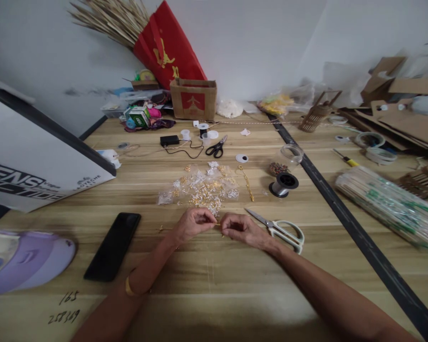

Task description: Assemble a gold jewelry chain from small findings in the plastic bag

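Note:
My left hand [197, 223] and my right hand [243, 229] meet low over the table's middle, both closed in a pinch. Between their fingertips runs a small gold chain piece [218, 224], too fine to make out fully. Just beyond the fingers spreads a pile of gold and silver jewelry findings [203, 187], partly in clear plastic bags. A longer gold chain [247, 183] lies to the right of the pile. Scissors with pale handles [285, 232] rest beside my right hand, blades pointing toward the pile. One tiny gold piece [160, 229] sits left of my left hand.
A black phone [112, 247] and a purple visor [35, 261] lie at left, near a white box [46, 156]. A wire spool [284, 184], a jar of beads [285, 160] and wrapped sticks [388, 202] stand right. Black scissors [217, 148] and a cardboard box [193, 99] are farther back.

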Action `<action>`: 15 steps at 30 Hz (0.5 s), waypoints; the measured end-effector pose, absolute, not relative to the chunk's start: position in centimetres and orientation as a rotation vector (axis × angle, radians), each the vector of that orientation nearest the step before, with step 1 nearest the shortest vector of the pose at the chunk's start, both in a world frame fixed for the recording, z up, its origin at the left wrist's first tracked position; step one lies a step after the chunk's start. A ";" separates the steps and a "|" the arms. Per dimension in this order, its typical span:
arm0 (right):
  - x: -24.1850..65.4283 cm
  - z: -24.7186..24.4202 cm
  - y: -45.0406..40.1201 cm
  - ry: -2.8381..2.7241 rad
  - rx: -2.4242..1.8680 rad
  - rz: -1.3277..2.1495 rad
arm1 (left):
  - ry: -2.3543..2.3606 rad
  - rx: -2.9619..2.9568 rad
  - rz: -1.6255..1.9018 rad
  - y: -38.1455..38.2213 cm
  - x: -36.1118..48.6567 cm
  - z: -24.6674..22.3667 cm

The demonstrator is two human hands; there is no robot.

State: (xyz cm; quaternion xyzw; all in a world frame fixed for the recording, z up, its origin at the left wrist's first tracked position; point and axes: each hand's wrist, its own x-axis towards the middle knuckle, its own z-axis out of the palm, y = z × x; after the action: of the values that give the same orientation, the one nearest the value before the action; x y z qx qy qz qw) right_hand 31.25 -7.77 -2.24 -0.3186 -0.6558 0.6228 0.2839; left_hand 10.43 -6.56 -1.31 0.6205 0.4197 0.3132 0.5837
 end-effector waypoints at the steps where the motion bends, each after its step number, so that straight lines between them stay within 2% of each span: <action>1: 31.2 -2.2 -7.8 -1.757 -0.855 1.666 | 0.979 1.451 0.729 -6.6 10.4 -1.3; 15: 31.3 -2.1 -7.8 -1.764 -0.842 1.670 | 1.022 1.612 0.790 -6.4 10.3 -1.7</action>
State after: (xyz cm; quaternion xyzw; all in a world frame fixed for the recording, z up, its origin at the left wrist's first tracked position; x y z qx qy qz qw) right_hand 31.30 -7.76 -2.11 -0.3143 -0.6583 0.6232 0.2818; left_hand 10.29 -6.44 -1.73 0.6701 0.4251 0.3283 0.5124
